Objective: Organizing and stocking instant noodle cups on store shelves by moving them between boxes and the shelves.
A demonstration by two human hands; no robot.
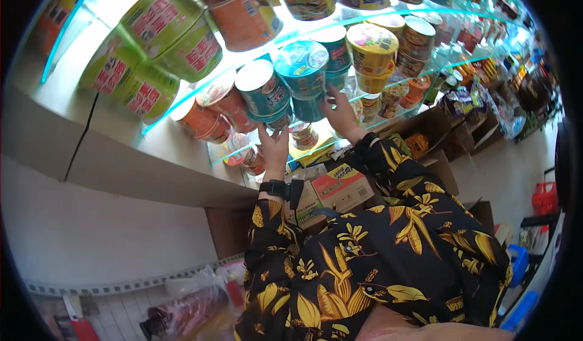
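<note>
My left hand (274,148) reaches up with fingers apart, at the base of a teal instant-noodle cup (263,90) with a white lid. My right hand (340,116) is raised, fingers parted, at the right side of a teal stack. On top of that stack is a noodle cup with a blue lid (302,63); the lower cup (308,108) stands beneath it. Whether the fingertips press on the cups cannot be made out. Both stacks are on a lit glass shelf (425,68).
Green noodle cups (173,34) and an orange cup (246,19) stand above left. Yellow cups (371,55) are right of the teal ones. Below the shelves are cardboard boxes (343,186). A red basket (545,197) is far right; a plastic-wrapped bundle (191,310) lies lower left.
</note>
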